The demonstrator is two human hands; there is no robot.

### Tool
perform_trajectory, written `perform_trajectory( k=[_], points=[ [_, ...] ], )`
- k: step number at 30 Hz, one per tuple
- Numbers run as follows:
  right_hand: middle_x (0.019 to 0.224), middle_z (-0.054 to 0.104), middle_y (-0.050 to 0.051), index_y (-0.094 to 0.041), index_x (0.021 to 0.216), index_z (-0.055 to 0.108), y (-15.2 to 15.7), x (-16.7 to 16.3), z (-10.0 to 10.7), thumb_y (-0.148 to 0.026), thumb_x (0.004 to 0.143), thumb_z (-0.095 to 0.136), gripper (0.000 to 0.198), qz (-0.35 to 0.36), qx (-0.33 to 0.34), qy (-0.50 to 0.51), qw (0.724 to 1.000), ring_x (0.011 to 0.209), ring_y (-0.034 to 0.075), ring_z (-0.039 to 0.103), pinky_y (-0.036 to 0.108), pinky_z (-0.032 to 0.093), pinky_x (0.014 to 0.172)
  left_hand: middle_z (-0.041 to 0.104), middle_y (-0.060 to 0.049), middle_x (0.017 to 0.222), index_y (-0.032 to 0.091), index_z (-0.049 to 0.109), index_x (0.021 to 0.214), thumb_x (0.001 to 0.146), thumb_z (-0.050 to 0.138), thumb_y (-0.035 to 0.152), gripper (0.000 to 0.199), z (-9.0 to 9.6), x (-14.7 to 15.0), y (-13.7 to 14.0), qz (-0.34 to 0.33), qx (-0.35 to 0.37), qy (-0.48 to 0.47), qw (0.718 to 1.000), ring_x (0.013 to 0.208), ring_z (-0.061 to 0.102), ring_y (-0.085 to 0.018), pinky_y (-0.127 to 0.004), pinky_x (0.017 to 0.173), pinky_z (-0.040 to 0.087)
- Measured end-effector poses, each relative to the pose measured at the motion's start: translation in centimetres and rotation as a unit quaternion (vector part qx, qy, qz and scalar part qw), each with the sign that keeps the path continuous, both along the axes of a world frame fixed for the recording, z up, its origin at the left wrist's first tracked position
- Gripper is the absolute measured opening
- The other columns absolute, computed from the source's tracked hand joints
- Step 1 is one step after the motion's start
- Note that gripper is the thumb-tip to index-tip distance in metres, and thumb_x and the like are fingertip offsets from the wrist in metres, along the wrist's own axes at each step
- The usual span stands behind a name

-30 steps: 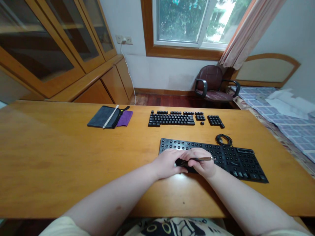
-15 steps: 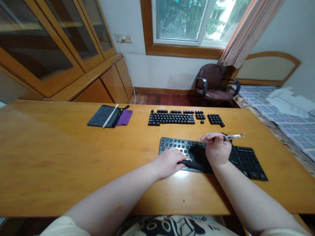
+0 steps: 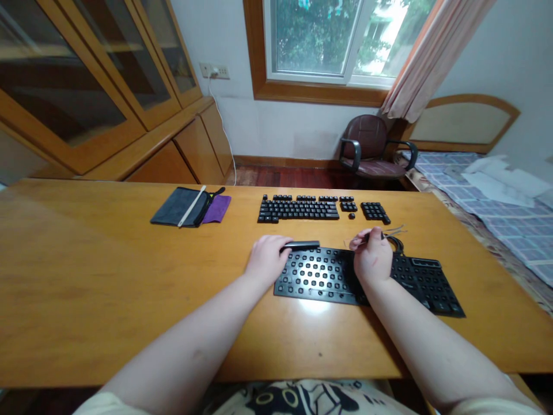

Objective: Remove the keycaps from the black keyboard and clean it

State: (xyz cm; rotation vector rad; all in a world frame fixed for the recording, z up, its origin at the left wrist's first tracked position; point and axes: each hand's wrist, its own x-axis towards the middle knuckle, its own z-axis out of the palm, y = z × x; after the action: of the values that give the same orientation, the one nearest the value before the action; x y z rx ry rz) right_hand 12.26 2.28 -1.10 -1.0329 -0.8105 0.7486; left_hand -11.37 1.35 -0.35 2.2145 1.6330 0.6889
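Observation:
My left hand [image 3: 268,256] is closed around one end of a long black bar [image 3: 305,245], whose exact kind I cannot make out. The bar lies level along the far edge of the black keyboard base [image 3: 317,293], at its left end. Over the middle of the base, my right hand [image 3: 374,259] is closed on a keycap puller [image 3: 395,231] with thin metal prongs sticking out to the right. Bare switch stems show on the base's left part. Its right part looks darker, and the section under my right hand is hidden.
Loose black keycaps [image 3: 302,209] stand in keyboard order beyond the base, with a number-pad group [image 3: 375,211] at their right. A coiled black cable [image 3: 396,245] sits behind the base. A dark grey pouch [image 3: 175,207] with a pale stick [image 3: 192,206] and a purple cloth [image 3: 218,208] lie left.
My left hand has moved the black bar from the base's near edge to its far left edge. My right hand has shifted slightly left, and the puller's prongs have turned.

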Motion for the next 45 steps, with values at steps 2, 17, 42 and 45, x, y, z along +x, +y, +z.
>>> perform_trajectory(
  k=[2, 17, 42, 45],
  points=[
    [0.053, 0.053, -0.004, -0.017, 0.07, 0.052, -0.1, -0.1, -0.3, -0.059, 0.082, 0.051, 0.044, 0.004, -0.006, -0.006, 1.0, 0.043, 0.009, 0.051, 0.021, 0.041, 0.043, 0.068, -0.002, 0.107, 0.026, 0.066, 0.107, 0.083, 0.053, 0.026, 0.027, 0.0, -1.1, 0.9, 0.057, 0.0, 0.052, 0.997, 0.101, 0.057, -0.024, -0.041, 0.092, 0.044],
    [0.053, 0.056, -0.002, -0.016, 0.07, 0.055, -0.6, -0.2, -0.9, -0.056, 0.081, 0.054, 0.042, 0.027, -0.005, -0.022, 0.999, 0.043, 0.009, 0.051, 0.02, 0.039, 0.043, 0.06, -0.005, 0.122, 0.022, 0.059, 0.119, 0.088, 0.04, 0.022, 0.036, 1.2, -1.2, 0.4, 0.051, 0.028, 0.144, 0.988, 0.11, 0.054, -0.023, -0.039, 0.096, 0.042],
    [0.053, 0.057, -0.001, -0.015, 0.069, 0.059, -1.0, -0.4, -0.8, -0.051, 0.081, 0.058, 0.038, 0.048, -0.018, -0.035, 0.998, 0.044, 0.01, 0.052, 0.02, 0.04, 0.042, 0.029, -0.011, 0.149, 0.016, 0.034, 0.141, 0.085, 0.037, 0.057, 0.07, -0.9, 5.9, 3.7, -0.001, -0.066, 0.177, 0.982, 0.137, 0.021, -0.034, -0.057, 0.109, 0.015],
    [0.053, 0.057, -0.001, -0.016, 0.069, 0.059, -1.1, -0.4, -0.8, -0.05, 0.08, 0.06, 0.036, 0.05, -0.018, -0.039, 0.998, 0.044, 0.009, 0.052, 0.02, 0.039, 0.042, 0.029, -0.01, 0.15, 0.016, 0.032, 0.142, 0.086, 0.034, 0.058, 0.07, -1.2, 5.5, 3.9, -0.001, -0.058, 0.173, 0.983, 0.138, 0.021, -0.034, -0.058, 0.108, 0.016]
  ],
)
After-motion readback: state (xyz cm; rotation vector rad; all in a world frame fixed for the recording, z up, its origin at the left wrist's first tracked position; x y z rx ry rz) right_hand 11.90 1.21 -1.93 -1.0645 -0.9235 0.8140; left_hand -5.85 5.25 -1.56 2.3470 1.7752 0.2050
